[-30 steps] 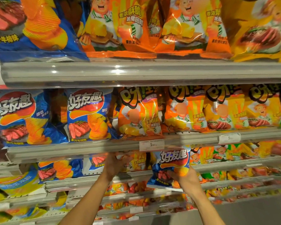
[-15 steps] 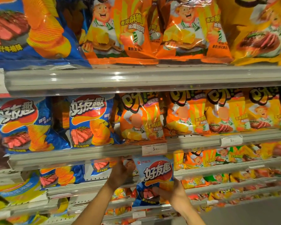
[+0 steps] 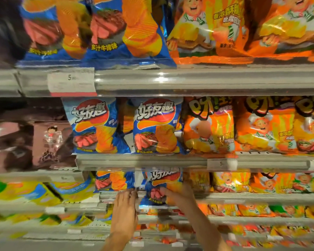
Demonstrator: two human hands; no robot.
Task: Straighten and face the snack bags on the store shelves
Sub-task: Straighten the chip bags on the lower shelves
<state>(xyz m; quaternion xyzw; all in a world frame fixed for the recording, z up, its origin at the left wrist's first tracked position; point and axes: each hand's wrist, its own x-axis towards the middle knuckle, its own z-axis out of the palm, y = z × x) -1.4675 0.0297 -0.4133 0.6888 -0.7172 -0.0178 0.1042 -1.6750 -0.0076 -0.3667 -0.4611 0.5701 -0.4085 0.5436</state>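
Note:
A blue chip bag [image 3: 159, 185] with a steak picture stands upright at the front of the third shelf down [image 3: 243, 196], its top tucked under the shelf above. My right hand [image 3: 179, 194] grips its right side, thumb across the front. At the bag's lower left edge my left hand [image 3: 125, 201] rests with fingers pinching the corner. Another blue bag [image 3: 112, 181] sits just left of it. The frame is motion-blurred.
Above are two blue bags [image 3: 157, 125] beside orange bags [image 3: 208, 125] on the second shelf [image 3: 143, 160], with price tags [image 3: 221, 163] on the rail. Dark brown bags [image 3: 43, 142] fill the left section, yellow bags [image 3: 34, 192] below them. More shelves of small bags continue underneath.
The view swung left. My right hand carried the blue bag left and pushed it up into the shelf slot; my left hand came down from inside the shelf to the bag's left edge.

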